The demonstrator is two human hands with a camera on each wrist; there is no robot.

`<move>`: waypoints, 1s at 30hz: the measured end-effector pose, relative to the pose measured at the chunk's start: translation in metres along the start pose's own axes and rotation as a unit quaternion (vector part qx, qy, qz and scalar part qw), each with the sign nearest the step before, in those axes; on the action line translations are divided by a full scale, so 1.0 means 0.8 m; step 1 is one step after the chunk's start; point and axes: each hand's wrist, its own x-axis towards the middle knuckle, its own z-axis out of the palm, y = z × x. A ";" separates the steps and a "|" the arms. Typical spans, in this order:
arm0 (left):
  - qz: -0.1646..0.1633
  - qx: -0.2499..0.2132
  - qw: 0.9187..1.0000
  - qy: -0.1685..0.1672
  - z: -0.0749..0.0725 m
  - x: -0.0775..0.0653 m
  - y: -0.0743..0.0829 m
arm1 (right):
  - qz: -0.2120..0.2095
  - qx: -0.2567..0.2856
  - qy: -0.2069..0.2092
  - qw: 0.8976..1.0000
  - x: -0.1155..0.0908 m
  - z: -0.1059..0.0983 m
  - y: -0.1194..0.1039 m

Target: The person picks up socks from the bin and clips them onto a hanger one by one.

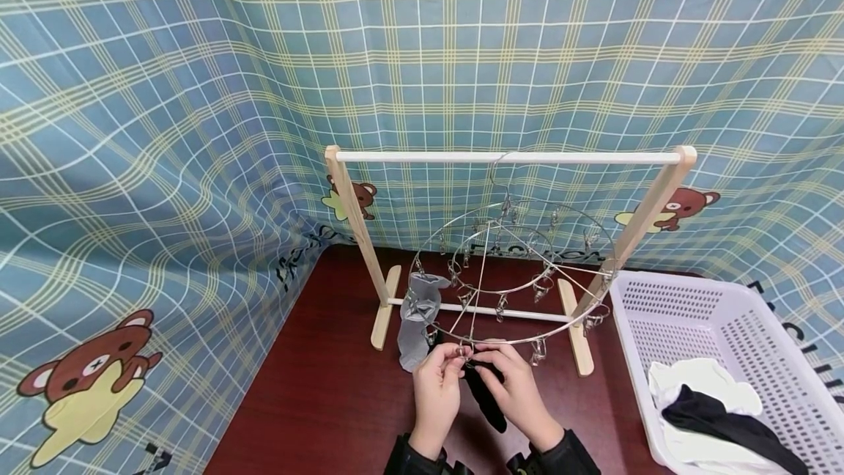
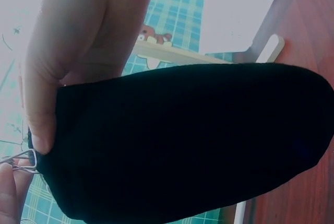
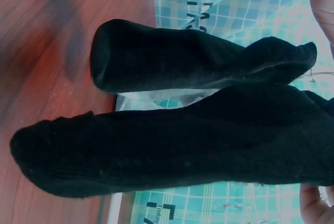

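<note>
A round wire drying hanger (image 1: 514, 292) with metal clips hangs from the rack. At its near edge my left hand (image 1: 437, 391) pinches a metal clip (image 2: 23, 161), which is at the cuff of a black sock (image 1: 486, 398). My right hand (image 1: 517, 387) grips that cuff, thumb pressed on the fabric in the left wrist view. The sock hangs toe down over the table. Beside it, in the right wrist view, hangs another black sock (image 3: 167, 59), mostly hidden behind my left hand in the head view. A grey sock (image 1: 415, 321) hangs at the hanger's left side.
The wooden rack (image 1: 359, 226) with white rods stands on the dark red table (image 1: 297, 387). To the right, a white plastic basket (image 1: 629, 343) contains white pieces of cloth and a black one (image 1: 725, 424). Patterned blue checked cloth surrounds the table.
</note>
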 end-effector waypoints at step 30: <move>-0.017 0.021 0.999 0.030 -0.008 -0.003 -0.006 | -0.171 -0.014 0.045 0.984 0.027 -0.031 -0.054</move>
